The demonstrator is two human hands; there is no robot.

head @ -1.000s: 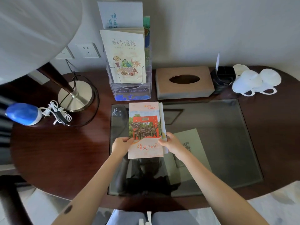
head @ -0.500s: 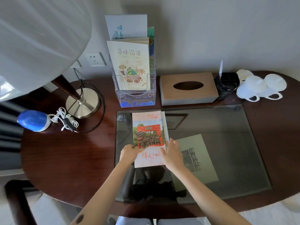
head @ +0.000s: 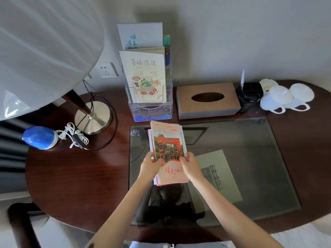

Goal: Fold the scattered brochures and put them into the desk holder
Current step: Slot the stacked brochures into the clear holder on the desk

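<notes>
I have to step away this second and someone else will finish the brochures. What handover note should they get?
Left hand: grip on the left edge of the orange-and-red paper brochure.
Right hand: grip on its right edge.
The brochure is folded, layers uneven, just in front of the clear acrylic desk holder, which already has a cream food brochure in front and others behind.
Left: square it up, slot it in; then the grey-green leaflet lying flat to its right.
</notes>
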